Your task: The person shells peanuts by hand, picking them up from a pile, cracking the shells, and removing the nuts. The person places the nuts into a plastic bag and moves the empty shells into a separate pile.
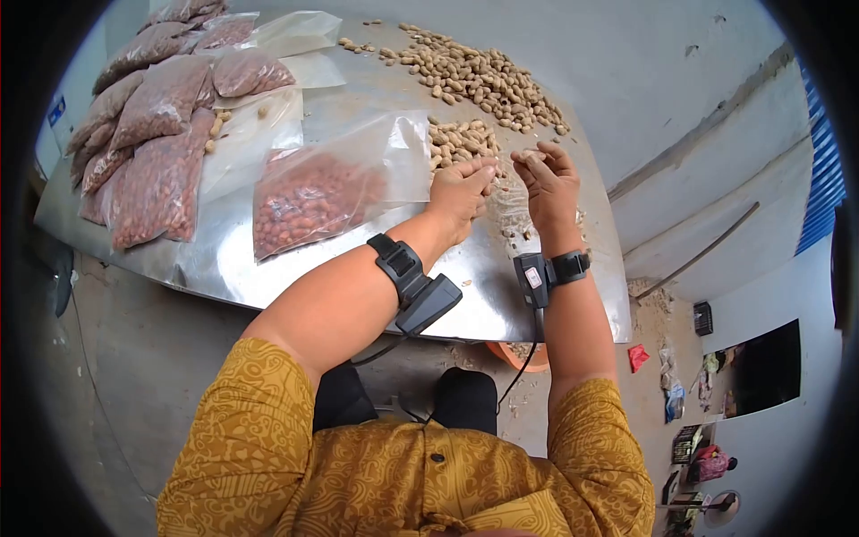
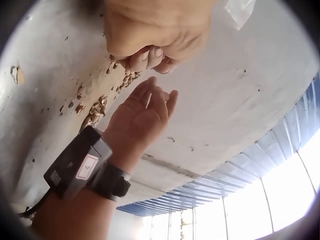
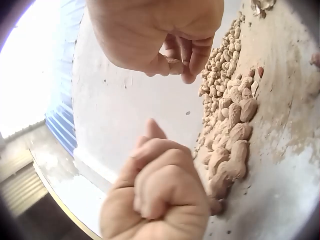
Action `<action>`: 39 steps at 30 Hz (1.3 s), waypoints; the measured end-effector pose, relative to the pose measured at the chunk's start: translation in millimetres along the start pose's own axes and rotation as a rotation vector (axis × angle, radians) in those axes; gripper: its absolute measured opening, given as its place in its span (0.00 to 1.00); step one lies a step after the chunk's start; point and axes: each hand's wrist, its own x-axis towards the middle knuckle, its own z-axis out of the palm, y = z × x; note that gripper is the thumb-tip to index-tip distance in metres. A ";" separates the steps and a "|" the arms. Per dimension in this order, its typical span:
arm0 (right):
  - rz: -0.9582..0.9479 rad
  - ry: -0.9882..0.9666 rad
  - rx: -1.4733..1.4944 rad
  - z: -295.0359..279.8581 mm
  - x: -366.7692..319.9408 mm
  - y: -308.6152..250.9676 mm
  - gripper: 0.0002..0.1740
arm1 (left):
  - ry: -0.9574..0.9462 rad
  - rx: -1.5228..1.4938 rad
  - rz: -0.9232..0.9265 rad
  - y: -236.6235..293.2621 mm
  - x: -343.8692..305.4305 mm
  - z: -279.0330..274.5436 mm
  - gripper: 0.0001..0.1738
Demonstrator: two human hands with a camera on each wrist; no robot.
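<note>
My right hand (image 1: 550, 192) is raised over the metal table's right part, with a small tan peanut (image 3: 174, 66) pinched between thumb and fingertips. To its left, my left hand (image 1: 461, 192) has its fingers curled into the palm and its thumb pointing up (image 3: 155, 190); whatever lies inside is hidden. A gap separates the two hands. Just beyond the left hand sits a small heap of unshelled peanuts (image 1: 461, 141). Broken shells and bits (image 1: 514, 219) lie beneath and between the hands. Beside my left forearm is a clear plastic bag (image 1: 407, 148) partly filled with red peanut kernels (image 1: 309, 201).
A larger peanut pile (image 1: 488, 76) spreads along the table's far edge by the wall. Filled kernel bags (image 1: 161, 170) are stacked at the left, near flat plastic bags (image 1: 295, 34). An orange basin (image 1: 526, 356) stands below the table's front edge (image 1: 429, 336).
</note>
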 end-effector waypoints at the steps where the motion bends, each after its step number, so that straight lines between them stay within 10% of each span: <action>1: 0.046 -0.021 0.055 -5.0 -1.2 2.9 0.10 | 0.006 0.109 0.072 -1.9 1.4 0.4 0.14; 6: 0.172 -0.136 0.216 -15.6 -8.2 15.8 0.05 | -0.056 0.441 0.362 -13.2 14.6 -3.3 0.18; 25: 0.115 -0.157 -0.078 -9.0 -24.5 6.6 0.08 | -0.079 0.355 0.154 2.3 -2.5 9.7 0.11; 39: 0.246 -0.329 -0.194 -5.5 -25.2 3.3 0.11 | -0.091 0.772 0.468 -0.6 6.3 -0.8 0.13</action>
